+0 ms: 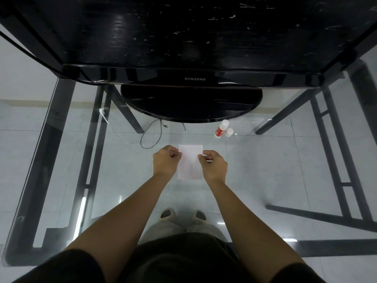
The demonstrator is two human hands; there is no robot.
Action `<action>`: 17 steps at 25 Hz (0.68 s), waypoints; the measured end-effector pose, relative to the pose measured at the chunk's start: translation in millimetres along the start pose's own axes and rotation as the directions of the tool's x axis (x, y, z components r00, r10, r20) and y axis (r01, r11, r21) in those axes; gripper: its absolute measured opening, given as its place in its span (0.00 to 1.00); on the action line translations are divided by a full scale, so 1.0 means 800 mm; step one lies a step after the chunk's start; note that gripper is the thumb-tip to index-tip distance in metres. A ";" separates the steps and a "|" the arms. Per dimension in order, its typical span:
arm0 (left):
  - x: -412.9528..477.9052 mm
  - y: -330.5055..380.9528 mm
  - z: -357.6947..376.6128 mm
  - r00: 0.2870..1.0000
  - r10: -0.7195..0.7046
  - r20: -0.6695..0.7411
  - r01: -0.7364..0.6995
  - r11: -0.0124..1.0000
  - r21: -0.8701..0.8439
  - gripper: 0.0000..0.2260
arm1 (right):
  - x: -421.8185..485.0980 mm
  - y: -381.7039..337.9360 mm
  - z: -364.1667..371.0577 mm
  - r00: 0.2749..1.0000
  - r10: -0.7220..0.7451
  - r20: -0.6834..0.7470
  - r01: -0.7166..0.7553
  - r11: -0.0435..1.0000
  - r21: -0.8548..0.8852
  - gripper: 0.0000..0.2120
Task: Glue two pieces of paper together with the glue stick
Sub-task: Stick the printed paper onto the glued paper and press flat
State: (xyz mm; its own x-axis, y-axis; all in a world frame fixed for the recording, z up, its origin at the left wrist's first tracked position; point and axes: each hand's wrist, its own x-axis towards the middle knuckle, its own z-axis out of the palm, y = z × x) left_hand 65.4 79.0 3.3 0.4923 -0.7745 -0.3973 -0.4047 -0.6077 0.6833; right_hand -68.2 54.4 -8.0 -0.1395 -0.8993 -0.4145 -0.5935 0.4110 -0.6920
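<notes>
My left hand (166, 160) pinches left edge of white paper (189, 160), my right hand (212, 164) pinches right edge. Paper lies on glass tabletop (265, 160) between hands. Cannot tell whether one sheet or two. Glue stick (221, 128) lies uncapped beyond, cap (229, 132) beside it, near monitor base (189, 103).

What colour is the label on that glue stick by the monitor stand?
Red, on a white tube: the glue stick shows it in the head view.
</notes>
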 end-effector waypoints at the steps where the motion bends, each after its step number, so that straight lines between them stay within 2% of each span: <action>1: 0.000 0.001 0.000 1.000 -0.003 -0.001 0.003 1.000 -0.005 0.08 | 0.000 0.000 0.000 1.000 0.001 -0.002 -0.001 1.000 -0.002 0.12; 17: 0.004 0.003 0.009 0.998 -0.035 -0.058 0.036 0.999 0.007 0.07 | 0.002 -0.001 0.003 1.000 -0.009 -0.010 0.009 0.999 -0.045 0.12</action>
State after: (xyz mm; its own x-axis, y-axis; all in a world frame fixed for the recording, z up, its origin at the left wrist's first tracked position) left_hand 60.2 73.8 -0.4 0.5498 -0.7411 -0.3852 -0.3920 -0.6362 0.6645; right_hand -66.3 52.6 -9.4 -0.1416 -0.9046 -0.4022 -0.6301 0.3957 -0.6681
